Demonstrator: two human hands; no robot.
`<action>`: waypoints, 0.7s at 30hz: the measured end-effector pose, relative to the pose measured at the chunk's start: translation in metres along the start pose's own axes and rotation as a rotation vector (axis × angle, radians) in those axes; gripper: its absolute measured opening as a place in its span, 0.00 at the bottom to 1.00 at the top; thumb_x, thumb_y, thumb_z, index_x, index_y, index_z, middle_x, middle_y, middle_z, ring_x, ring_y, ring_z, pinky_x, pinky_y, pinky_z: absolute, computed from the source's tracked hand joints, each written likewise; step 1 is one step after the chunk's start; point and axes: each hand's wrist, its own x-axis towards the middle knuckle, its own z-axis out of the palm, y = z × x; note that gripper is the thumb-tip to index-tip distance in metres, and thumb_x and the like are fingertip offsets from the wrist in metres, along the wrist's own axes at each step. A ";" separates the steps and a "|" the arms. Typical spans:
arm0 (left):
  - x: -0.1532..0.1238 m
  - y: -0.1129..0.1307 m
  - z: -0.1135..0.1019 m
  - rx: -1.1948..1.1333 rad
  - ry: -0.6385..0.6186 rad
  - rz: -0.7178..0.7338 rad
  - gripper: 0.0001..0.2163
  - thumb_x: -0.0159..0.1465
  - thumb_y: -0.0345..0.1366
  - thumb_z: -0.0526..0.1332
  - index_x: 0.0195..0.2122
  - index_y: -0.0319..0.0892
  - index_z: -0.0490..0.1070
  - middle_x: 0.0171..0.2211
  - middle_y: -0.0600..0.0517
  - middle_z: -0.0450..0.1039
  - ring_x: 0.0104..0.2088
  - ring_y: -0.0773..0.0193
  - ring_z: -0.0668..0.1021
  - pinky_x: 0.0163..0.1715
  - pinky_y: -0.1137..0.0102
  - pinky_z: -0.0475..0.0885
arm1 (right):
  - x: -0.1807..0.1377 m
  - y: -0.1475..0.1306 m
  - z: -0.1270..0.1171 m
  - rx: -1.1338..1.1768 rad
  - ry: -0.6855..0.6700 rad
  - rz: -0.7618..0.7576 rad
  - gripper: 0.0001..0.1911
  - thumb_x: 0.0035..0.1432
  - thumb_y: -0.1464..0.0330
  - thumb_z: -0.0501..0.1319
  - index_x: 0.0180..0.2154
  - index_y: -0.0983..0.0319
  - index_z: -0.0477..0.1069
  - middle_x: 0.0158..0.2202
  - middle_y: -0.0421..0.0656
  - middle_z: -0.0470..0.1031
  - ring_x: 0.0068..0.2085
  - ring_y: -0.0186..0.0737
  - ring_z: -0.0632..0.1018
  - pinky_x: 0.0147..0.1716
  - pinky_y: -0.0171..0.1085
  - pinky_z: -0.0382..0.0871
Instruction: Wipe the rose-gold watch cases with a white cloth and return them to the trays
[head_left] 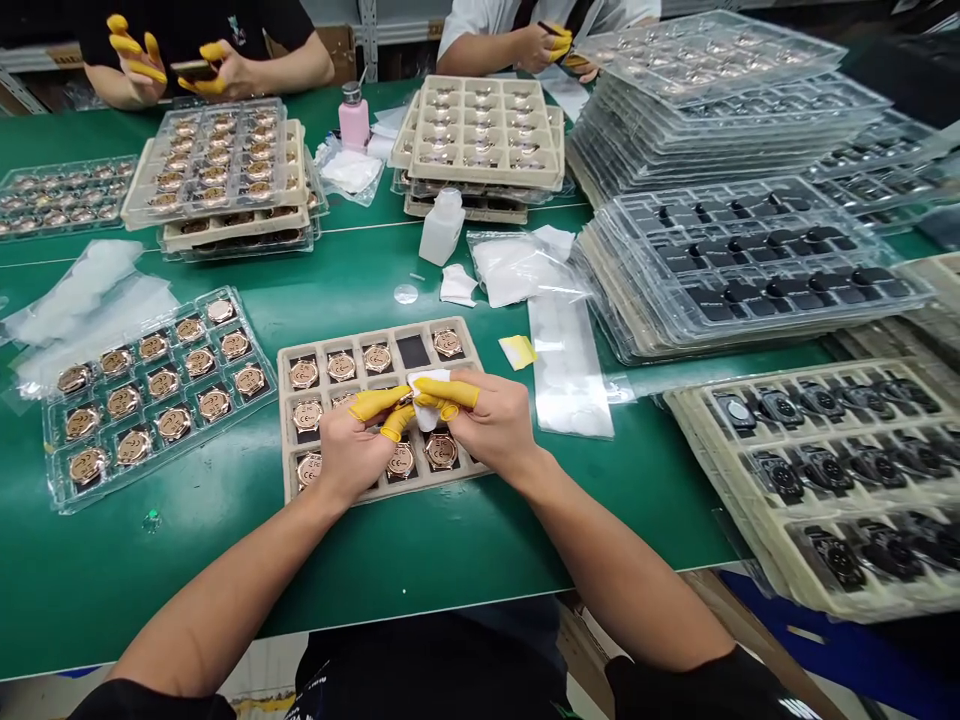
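Observation:
Both hands meet above a beige compartment tray (pixel 285 440) of rose-gold watch cases, several lying with printed backs up. My left hand (pixel 352 445), with yellow finger cots, pinches a small watch case (pixel 406 399), mostly covered by fingers. My right hand (pixel 491 420), also in yellow finger cots, is closed on a folded white wipe (pixel 430 388) pressed against that case. One back-row compartment (pixel 412 352) shows only its dark lining. To the left, a clear plastic tray (pixel 262 388) carries more rose-gold watch cases.
Behind the beige tray stand a white bottle (pixel 442 228), a pink bottle (pixel 353 118) and stacked trays (pixel 487 170). Tall clear-tray stacks (pixel 637 240) and a tray of black watches (pixel 840 480) occupy the right. Across the green table (pixel 450 560), two people work with their hands.

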 end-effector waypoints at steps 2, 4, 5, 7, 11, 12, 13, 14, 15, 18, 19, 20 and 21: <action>-0.001 -0.002 0.000 0.021 -0.004 0.009 0.09 0.60 0.32 0.69 0.42 0.42 0.83 0.37 0.48 0.84 0.34 0.62 0.85 0.37 0.69 0.83 | -0.002 0.000 0.000 -0.032 -0.017 -0.021 0.21 0.53 0.81 0.59 0.41 0.58 0.83 0.33 0.40 0.82 0.32 0.35 0.80 0.32 0.33 0.73; -0.001 -0.004 -0.001 0.046 -0.010 0.027 0.09 0.60 0.31 0.69 0.42 0.41 0.83 0.37 0.47 0.84 0.35 0.61 0.85 0.37 0.68 0.83 | -0.003 -0.002 0.002 0.017 -0.034 -0.024 0.21 0.54 0.81 0.59 0.43 0.58 0.83 0.34 0.41 0.82 0.33 0.35 0.80 0.31 0.34 0.73; -0.001 -0.004 -0.002 0.065 -0.007 0.044 0.08 0.60 0.30 0.69 0.41 0.40 0.83 0.37 0.47 0.84 0.35 0.61 0.85 0.37 0.68 0.83 | -0.004 -0.004 0.005 0.077 -0.031 -0.012 0.20 0.56 0.80 0.59 0.43 0.57 0.83 0.35 0.41 0.82 0.33 0.35 0.80 0.32 0.34 0.74; 0.000 -0.003 -0.003 0.111 0.003 0.092 0.08 0.60 0.29 0.68 0.40 0.40 0.82 0.36 0.47 0.84 0.34 0.61 0.85 0.36 0.68 0.82 | -0.005 -0.009 0.010 0.238 -0.016 0.046 0.17 0.60 0.77 0.61 0.45 0.56 0.82 0.38 0.41 0.83 0.37 0.35 0.81 0.34 0.34 0.76; 0.001 0.004 -0.007 0.208 -0.007 0.225 0.07 0.57 0.24 0.63 0.30 0.41 0.80 0.28 0.52 0.82 0.27 0.65 0.82 0.29 0.73 0.77 | -0.007 -0.021 0.020 0.422 -0.017 0.143 0.12 0.62 0.71 0.64 0.44 0.54 0.82 0.40 0.42 0.82 0.39 0.37 0.82 0.36 0.36 0.78; 0.001 0.005 -0.007 0.212 -0.013 0.249 0.07 0.56 0.24 0.62 0.29 0.41 0.79 0.26 0.53 0.81 0.26 0.66 0.81 0.28 0.74 0.76 | -0.007 -0.023 0.021 0.428 -0.017 0.138 0.12 0.62 0.71 0.64 0.44 0.54 0.82 0.40 0.43 0.82 0.39 0.37 0.82 0.37 0.36 0.79; 0.001 0.006 -0.007 0.204 -0.014 0.258 0.08 0.55 0.23 0.62 0.29 0.41 0.79 0.25 0.53 0.80 0.26 0.67 0.81 0.28 0.75 0.76 | -0.007 -0.023 0.021 0.425 -0.017 0.121 0.12 0.63 0.71 0.63 0.45 0.54 0.82 0.40 0.43 0.82 0.38 0.37 0.82 0.37 0.36 0.79; 0.000 0.007 -0.007 0.184 -0.012 0.245 0.07 0.56 0.23 0.63 0.30 0.40 0.79 0.26 0.53 0.81 0.26 0.67 0.81 0.28 0.75 0.76 | -0.007 -0.022 0.019 0.422 -0.019 0.094 0.13 0.63 0.71 0.63 0.47 0.54 0.82 0.39 0.43 0.82 0.37 0.36 0.82 0.36 0.35 0.78; 0.000 0.006 -0.006 0.155 -0.007 0.213 0.07 0.56 0.24 0.65 0.32 0.40 0.80 0.28 0.52 0.82 0.27 0.66 0.82 0.30 0.75 0.77 | -0.007 -0.020 0.017 0.415 -0.031 0.063 0.13 0.63 0.70 0.64 0.49 0.55 0.81 0.37 0.42 0.82 0.34 0.35 0.81 0.34 0.35 0.78; -0.002 0.004 -0.003 -0.003 -0.003 0.036 0.08 0.58 0.27 0.69 0.39 0.41 0.82 0.33 0.50 0.83 0.31 0.64 0.84 0.35 0.72 0.81 | -0.002 -0.010 0.008 0.340 -0.058 0.026 0.16 0.64 0.68 0.63 0.53 0.56 0.78 0.37 0.42 0.83 0.33 0.35 0.79 0.34 0.35 0.77; -0.002 0.003 -0.002 -0.068 0.004 -0.026 0.09 0.57 0.28 0.70 0.39 0.41 0.82 0.34 0.50 0.84 0.32 0.64 0.84 0.36 0.71 0.83 | 0.000 -0.006 0.004 0.278 -0.038 0.045 0.16 0.64 0.68 0.63 0.52 0.56 0.79 0.37 0.43 0.83 0.36 0.37 0.80 0.36 0.37 0.77; -0.002 0.002 -0.001 -0.129 0.013 -0.079 0.09 0.57 0.28 0.71 0.40 0.41 0.83 0.35 0.49 0.84 0.33 0.63 0.85 0.38 0.69 0.83 | 0.003 -0.003 0.000 0.199 -0.007 0.078 0.15 0.64 0.69 0.63 0.51 0.56 0.80 0.38 0.43 0.83 0.40 0.40 0.80 0.39 0.40 0.78; -0.001 0.001 0.000 -0.178 0.023 -0.122 0.10 0.56 0.29 0.72 0.40 0.41 0.83 0.36 0.49 0.84 0.34 0.62 0.85 0.39 0.68 0.84 | 0.006 0.001 -0.004 0.119 0.029 0.122 0.14 0.63 0.69 0.63 0.48 0.56 0.81 0.37 0.44 0.82 0.43 0.42 0.79 0.42 0.43 0.77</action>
